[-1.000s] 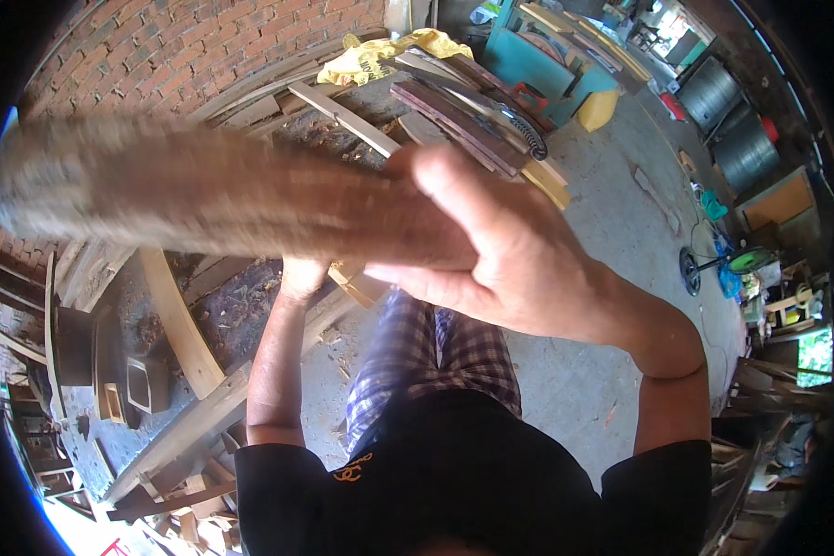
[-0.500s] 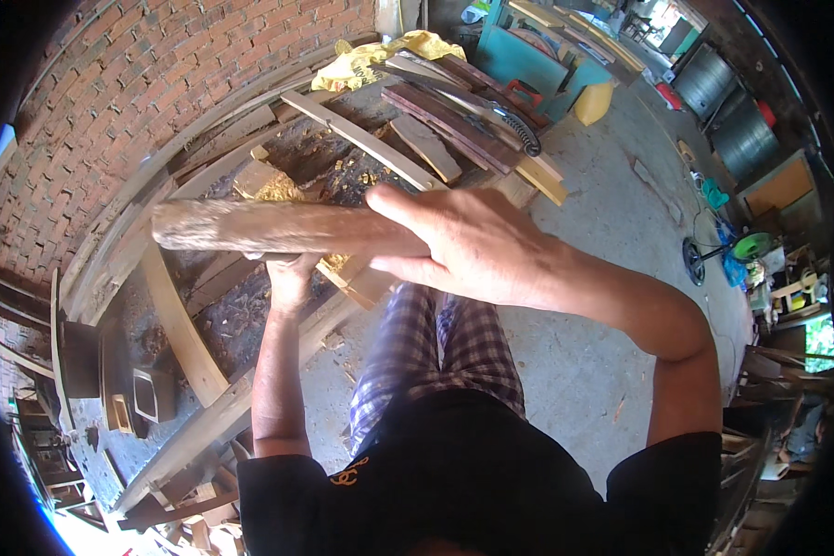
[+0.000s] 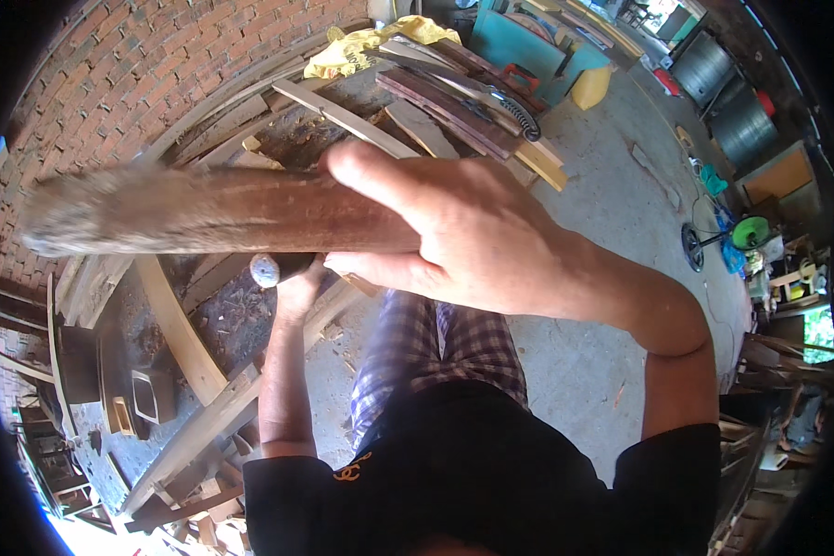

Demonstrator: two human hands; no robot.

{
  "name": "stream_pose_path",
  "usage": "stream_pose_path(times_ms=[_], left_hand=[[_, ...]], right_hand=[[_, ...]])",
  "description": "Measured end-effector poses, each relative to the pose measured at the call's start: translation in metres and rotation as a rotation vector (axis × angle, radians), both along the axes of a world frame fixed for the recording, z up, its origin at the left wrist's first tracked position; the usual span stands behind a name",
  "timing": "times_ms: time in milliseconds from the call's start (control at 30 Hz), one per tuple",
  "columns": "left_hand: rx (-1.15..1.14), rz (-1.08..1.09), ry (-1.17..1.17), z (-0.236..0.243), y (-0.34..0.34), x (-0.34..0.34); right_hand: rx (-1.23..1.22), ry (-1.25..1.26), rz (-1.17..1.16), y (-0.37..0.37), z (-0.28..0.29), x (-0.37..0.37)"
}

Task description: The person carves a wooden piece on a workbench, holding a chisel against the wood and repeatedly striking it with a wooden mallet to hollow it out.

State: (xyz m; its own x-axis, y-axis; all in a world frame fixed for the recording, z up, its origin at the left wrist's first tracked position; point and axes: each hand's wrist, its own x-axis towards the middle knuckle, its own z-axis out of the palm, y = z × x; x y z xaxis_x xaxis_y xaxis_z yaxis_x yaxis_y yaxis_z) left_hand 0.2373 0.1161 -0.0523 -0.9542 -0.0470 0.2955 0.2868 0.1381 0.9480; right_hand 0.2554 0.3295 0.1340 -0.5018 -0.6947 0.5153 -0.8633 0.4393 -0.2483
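Observation:
My right hand (image 3: 477, 232) is wrapped round one end of a thick wooden club (image 3: 250, 211), used-looking and brown. The club lies across the view, raised close to my head, and its far end is smeared by motion. Below it, my left hand (image 3: 298, 291) is closed round what looks like a chisel (image 3: 265, 271). Only the round, pale end of its handle shows; the blade is hidden. The club also covers most of the left hand's fingers and the wood beneath. A small corner of a pale wooden piece (image 3: 360, 283) peeks out beside the left hand.
Long boards (image 3: 181, 324) frame the dark work area on the left, beside a brick wall (image 3: 139, 102). A stack of planks with a handsaw (image 3: 514, 109) lies ahead, near a yellow sack (image 3: 366, 48). Metal drums (image 3: 743, 125) and a green fan (image 3: 749, 233) stand at right.
My right hand has raised the club nearer my head, so it looks larger and reaches farther left. The chisel's handle end now shows beneath it; the chip-covered wood is hidden.

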Motion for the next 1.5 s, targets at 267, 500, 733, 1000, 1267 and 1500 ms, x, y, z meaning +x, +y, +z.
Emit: stream_pose_path(times_ms=[267,500,733,1000,1267,1500], left_hand=[[0.166,0.182,0.230,0.044,0.013,-0.011],[0.113,0.049,0.018,0.053,0.022,-0.016],[0.059,-0.007,-0.008,0.057,0.032,-0.027],[0.171,0.034,-0.067,0.060,0.035,-0.019],[-0.013,0.052,-0.016,0.032,0.021,-0.011],[-0.133,0.050,0.193,0.038,0.032,-0.005]], right_hand=[[-0.242,-0.379,-0.289,0.031,0.001,0.001],[-0.380,-0.584,-0.367,0.066,-0.017,0.023],[-0.520,-0.437,-0.271,0.067,0.007,0.023],[-0.389,-0.136,-0.087,0.046,0.015,0.017],[0.103,-0.283,-0.198,0.039,-0.005,0.008],[-0.185,0.022,-0.042,0.035,-0.016,0.017]])
